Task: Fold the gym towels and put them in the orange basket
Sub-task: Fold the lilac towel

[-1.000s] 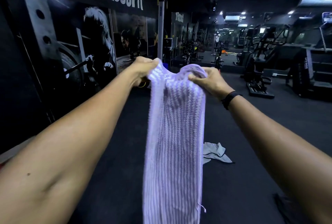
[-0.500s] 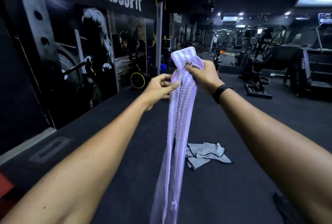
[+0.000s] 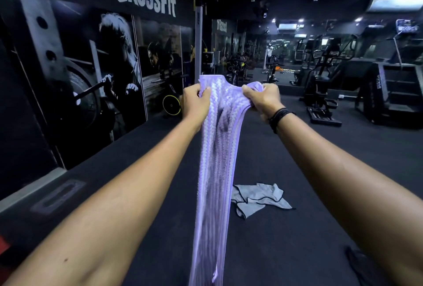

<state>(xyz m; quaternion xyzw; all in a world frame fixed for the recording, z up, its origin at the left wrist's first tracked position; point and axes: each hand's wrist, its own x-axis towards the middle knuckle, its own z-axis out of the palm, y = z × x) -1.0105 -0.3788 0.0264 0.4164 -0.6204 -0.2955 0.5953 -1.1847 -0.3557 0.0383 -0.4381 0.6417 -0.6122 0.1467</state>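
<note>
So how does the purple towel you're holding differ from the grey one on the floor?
The purple towel hangs long and bunched, gripped at its top by the left hand and right hand; the grey towel lies crumpled on the floor, untouched. The purple towel is ribbed; the grey towel is smooth with dark edging. Neither is folded yet.

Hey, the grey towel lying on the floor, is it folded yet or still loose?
Still loose. The grey towel lies crumpled on the dark floor, corners splayed and edges uneven, with no neat fold.
</note>
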